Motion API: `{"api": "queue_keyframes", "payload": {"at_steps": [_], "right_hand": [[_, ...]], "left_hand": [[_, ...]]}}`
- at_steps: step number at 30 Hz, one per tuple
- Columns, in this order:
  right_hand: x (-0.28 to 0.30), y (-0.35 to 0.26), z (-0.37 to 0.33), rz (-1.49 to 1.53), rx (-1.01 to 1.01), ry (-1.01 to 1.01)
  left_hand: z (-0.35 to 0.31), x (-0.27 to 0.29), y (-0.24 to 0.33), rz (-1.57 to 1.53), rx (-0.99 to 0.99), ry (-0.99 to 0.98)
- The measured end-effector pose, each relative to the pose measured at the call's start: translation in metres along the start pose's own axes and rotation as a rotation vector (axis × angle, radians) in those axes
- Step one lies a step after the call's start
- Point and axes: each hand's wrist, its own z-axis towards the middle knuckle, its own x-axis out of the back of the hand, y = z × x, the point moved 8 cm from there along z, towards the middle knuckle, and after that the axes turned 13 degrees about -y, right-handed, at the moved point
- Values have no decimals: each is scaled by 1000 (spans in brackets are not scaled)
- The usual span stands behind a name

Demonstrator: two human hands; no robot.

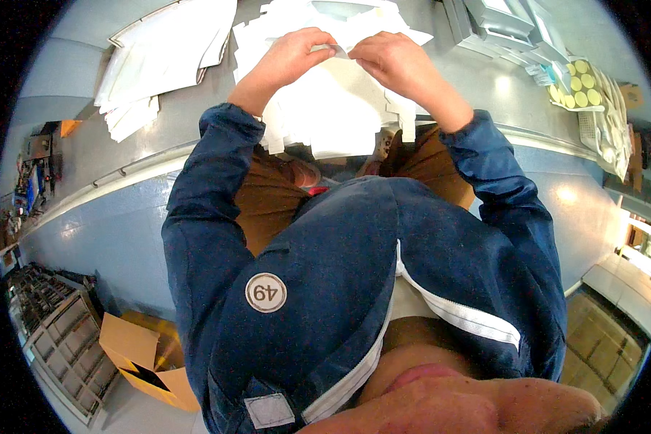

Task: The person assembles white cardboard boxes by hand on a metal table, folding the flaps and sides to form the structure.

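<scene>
Both hands meet over a spread of white cut sheets [325, 108] with notched, tabbed edges, lying on the grey table. My left hand [291, 59] pinches one end of a small, thin, translucent strip [342, 51] between thumb and fingers. At the strip's other end, my right hand [392, 61] has its fingertips closed on it. The strip stretches across the short gap between the hands and looks slightly bent. Its exact kind is too small to make out.
White sheets [163, 58] lie stacked at the table's left. Grey trays [510, 25] stand far right, near a bag holding yellow round pieces [579, 85]. Behind me are an open cardboard box [141, 358] and a metal rack [69, 347] on the left.
</scene>
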Motion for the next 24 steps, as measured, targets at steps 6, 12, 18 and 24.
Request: {"api": "queue_keyframes", "payload": {"at_steps": [6, 12, 18, 24], "right_hand": [[2, -6, -6, -19, 12, 24], [8, -3, 1, -12, -63, 117], [16, 3, 11, -34, -97, 166], [20, 11, 20, -30, -95, 99]], "left_hand": [[-2, -3, 8, -5, 0, -18], [3, -3, 20, 49, 16, 38], [7, 2, 28, 82, 35, 130], [14, -3, 37, 127, 127, 106]]}}
